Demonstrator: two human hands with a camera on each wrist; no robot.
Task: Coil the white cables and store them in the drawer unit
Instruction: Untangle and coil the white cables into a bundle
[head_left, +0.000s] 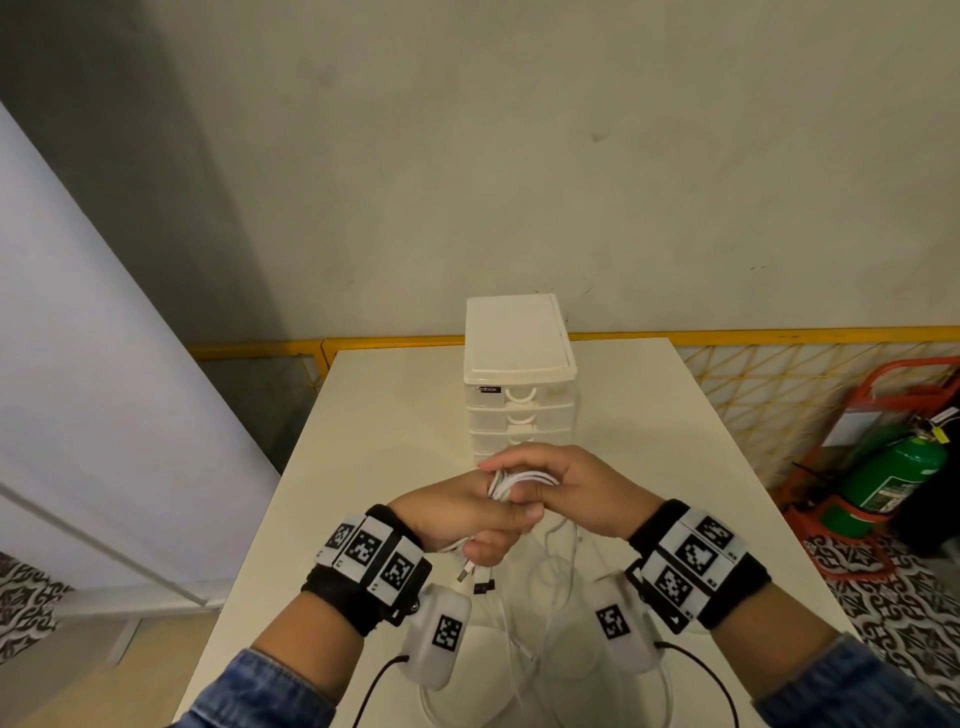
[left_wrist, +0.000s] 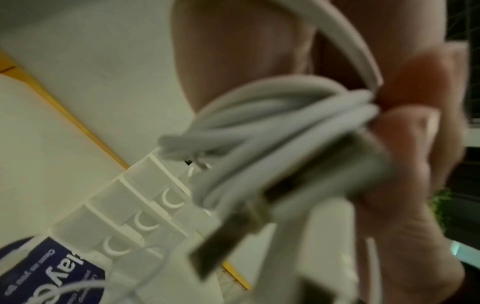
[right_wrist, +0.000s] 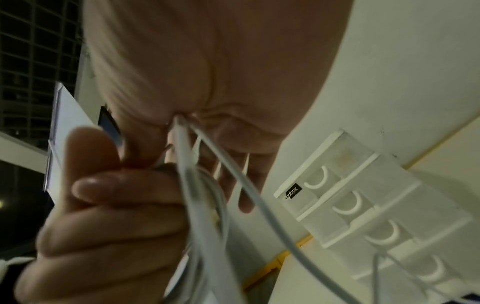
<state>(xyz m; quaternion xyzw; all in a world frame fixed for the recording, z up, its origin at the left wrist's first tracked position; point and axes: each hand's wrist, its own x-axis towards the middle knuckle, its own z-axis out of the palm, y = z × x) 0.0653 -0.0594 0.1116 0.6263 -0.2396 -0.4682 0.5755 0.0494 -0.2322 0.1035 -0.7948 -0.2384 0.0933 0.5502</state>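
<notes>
Over the middle of the white table my two hands meet on a bundle of white cables. My left hand grips the coiled loops, and USB plugs hang below its fist. Curled over the top of the coil, my right hand holds a strand that runs out of its palm. Loose cable trails down onto the table towards me. The white drawer unit stands just behind the hands with all its visible drawers closed.
The table's far edge meets a wall behind the unit. A yellow mesh fence and a green extinguisher in a red stand are off to the right. A pale panel leans at the left.
</notes>
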